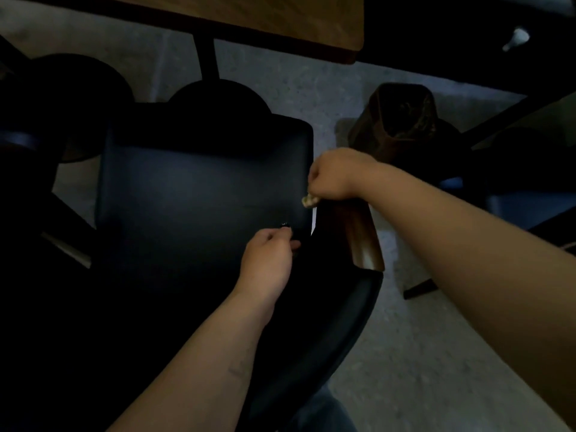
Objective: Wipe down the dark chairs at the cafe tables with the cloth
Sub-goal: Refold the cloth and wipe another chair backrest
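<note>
Right hand curled round a pale cloth at the right edge of the dark chair seat. Left hand on the seat's near right corner, fingers curled; grip unclear.

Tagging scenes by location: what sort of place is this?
Likely a cafe or diner seating area: a wooden table on a pedestal leg, dark padded chair tucked beside it, more chairs around, speckled hard floor.
</note>
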A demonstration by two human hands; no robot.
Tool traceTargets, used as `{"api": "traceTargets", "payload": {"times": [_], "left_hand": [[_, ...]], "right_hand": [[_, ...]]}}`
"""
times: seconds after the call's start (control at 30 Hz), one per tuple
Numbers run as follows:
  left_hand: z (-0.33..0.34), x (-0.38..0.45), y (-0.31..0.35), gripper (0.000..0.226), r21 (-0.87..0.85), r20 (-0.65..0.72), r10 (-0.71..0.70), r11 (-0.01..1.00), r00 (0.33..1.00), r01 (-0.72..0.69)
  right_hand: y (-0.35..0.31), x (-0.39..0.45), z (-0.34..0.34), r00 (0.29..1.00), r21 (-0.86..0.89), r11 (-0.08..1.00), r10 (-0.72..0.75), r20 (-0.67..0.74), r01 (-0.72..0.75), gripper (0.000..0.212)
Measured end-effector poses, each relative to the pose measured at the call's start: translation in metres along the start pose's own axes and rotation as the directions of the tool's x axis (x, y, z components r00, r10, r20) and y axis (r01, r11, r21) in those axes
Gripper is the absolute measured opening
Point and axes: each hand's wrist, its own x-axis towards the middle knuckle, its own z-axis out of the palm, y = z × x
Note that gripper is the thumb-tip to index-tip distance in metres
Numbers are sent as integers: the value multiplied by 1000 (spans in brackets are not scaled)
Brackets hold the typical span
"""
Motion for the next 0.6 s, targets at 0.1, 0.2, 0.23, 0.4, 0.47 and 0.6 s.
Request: {"api": "traceTargets", "payload": {"times": [0.1, 0.2, 0.23, 0.4, 0.47, 0.6], "left_hand": [[1, -3, -1, 14, 31, -11, 8, 999, 1000, -8], [0, -4, -2, 16, 57, -17, 4, 998, 1000, -3], [-1, -4, -3, 16, 62, -14, 6, 998, 1000, -5], [-2, -2, -6, 9, 40, -32, 2, 999, 999, -1], [-2, -1, -6, 10, 41, -37, -1, 999, 999, 2], [-1, 1, -7, 11, 48, -48, -8, 999, 999, 10]], "right_hand": [[-11, -31, 7, 996, -257, 965, -62, -65, 44, 46], [-22, -64, 24, 960, -567, 793, -279, -14, 222, 48], [-23, -66, 25, 953, -581, 772, -304, 19, 258, 46], [-19, -12, 1, 985, -489, 856, -119, 128, 167, 48], [-11, 6, -2, 990, -305, 948, -58, 126, 94, 29], [-5, -19, 7, 993, -113, 994, -15, -120, 1, 22]]}}
